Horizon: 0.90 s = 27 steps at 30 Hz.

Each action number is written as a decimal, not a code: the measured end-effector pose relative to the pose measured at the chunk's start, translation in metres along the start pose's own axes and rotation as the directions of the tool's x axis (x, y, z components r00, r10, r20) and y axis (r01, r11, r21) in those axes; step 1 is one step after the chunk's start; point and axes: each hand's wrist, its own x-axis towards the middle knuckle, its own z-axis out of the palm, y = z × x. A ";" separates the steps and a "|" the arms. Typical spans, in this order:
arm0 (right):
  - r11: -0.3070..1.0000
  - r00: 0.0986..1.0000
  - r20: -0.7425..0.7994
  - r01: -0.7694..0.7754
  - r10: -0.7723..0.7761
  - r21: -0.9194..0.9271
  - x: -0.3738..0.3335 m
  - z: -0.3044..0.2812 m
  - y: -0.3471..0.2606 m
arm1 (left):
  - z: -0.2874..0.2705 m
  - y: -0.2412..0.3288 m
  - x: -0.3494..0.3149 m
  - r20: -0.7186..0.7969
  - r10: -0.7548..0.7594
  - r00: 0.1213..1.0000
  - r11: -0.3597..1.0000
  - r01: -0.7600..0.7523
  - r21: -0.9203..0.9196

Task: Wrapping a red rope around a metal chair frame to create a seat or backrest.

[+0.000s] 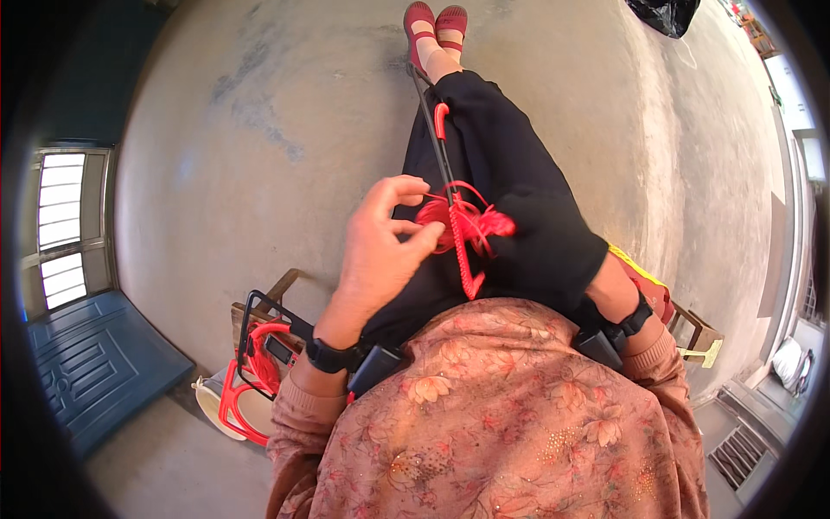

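While I watched from the head view, the floral top (493, 406) filled the near ground, and just past it the wound red stretch (461, 246) lay over the dark trousers (527, 173), its bent end close to the hem. I judged that part firm and slightly ridged, so it should give fingers good purchase. The loose red cord (497, 225) sat bunched in the lap around it; to me it looked light, soft and limp, perhaps a little slippery, and far likelier to snarl than to break. A single strand, pinched near where it left the winding, seemed the better hold than a fistful of loops. The left hand (385, 238) was right there, its upper finger and thumb apart at the bundle's edge; whether a strand was caught between the lower finger and thumb, I could not tell. The right hand was hidden beyond its wrist, so I could not tell its state either. Farther out, the black rod (443, 156) ran from the bundle toward the red shoes (421, 35). It seemed stiff and fairly light, and I would have steadied it on the bare shaft below the smooth red sleeve (442, 119), clear of the cord.
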 end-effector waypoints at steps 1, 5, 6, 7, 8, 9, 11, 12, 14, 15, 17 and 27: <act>0.992 0.989 -0.136 -0.048 0.064 0.116 -0.002 -0.009 -0.003 | -0.005 0.006 0.000 0.000 0.002 1.000 1.000 -0.002 -0.002; 0.663 0.777 -0.394 -0.041 0.492 0.747 -0.010 -0.035 -0.033 | -0.020 0.031 -0.007 0.317 -0.145 0.937 0.848 0.283 -0.447; 0.599 0.842 -0.338 0.022 0.420 0.800 -0.015 -0.043 -0.033 | -0.017 0.037 -0.009 0.434 -0.104 0.895 0.754 0.356 -0.553; 0.598 0.843 -0.338 0.025 0.418 0.801 -0.021 -0.039 -0.034 | -0.014 0.040 -0.011 0.537 -0.043 0.842 0.641 0.436 -0.632; 0.378 0.870 -0.255 0.086 0.423 0.922 -0.031 -0.032 -0.038 | -0.007 0.042 -0.012 0.577 -0.064 0.814 0.615 0.488 -0.620; 0.131 0.898 -0.173 0.131 0.404 0.983 -0.035 -0.029 -0.041 | 0.002 0.038 -0.010 0.578 -0.035 0.815 0.505 0.514 -0.694; -0.252 0.986 -0.142 0.160 0.090 0.954 -0.044 -0.028 -0.037 | 0.012 0.029 -0.006 0.610 0.032 0.791 0.158 0.599 -0.785; -0.254 0.986 -0.141 0.160 0.089 0.954 -0.046 -0.022 -0.030 | 0.013 0.030 -0.006 0.610 0.031 0.792 0.158 0.599 -0.785; -0.183 0.984 -0.060 0.091 0.170 0.979 -0.043 -0.018 -0.023 | 0.013 0.037 -0.004 0.406 -0.320 0.856 0.030 0.437 -0.899; -0.148 0.976 -0.023 0.056 0.215 0.987 -0.040 -0.017 -0.019 | 0.010 0.032 -0.004 0.410 -0.317 0.855 0.028 0.440 -0.897; -0.091 0.953 0.049 -0.022 0.299 0.996 -0.034 -0.013 -0.010 | -0.008 0.016 -0.009 0.329 -0.258 0.908 -0.206 0.281 -0.937; 0.396 0.886 0.426 -0.464 0.185 0.793 0.002 0.041 -0.009 | -0.044 -0.013 -0.069 0.422 -0.474 0.773 0.432 0.622 -0.653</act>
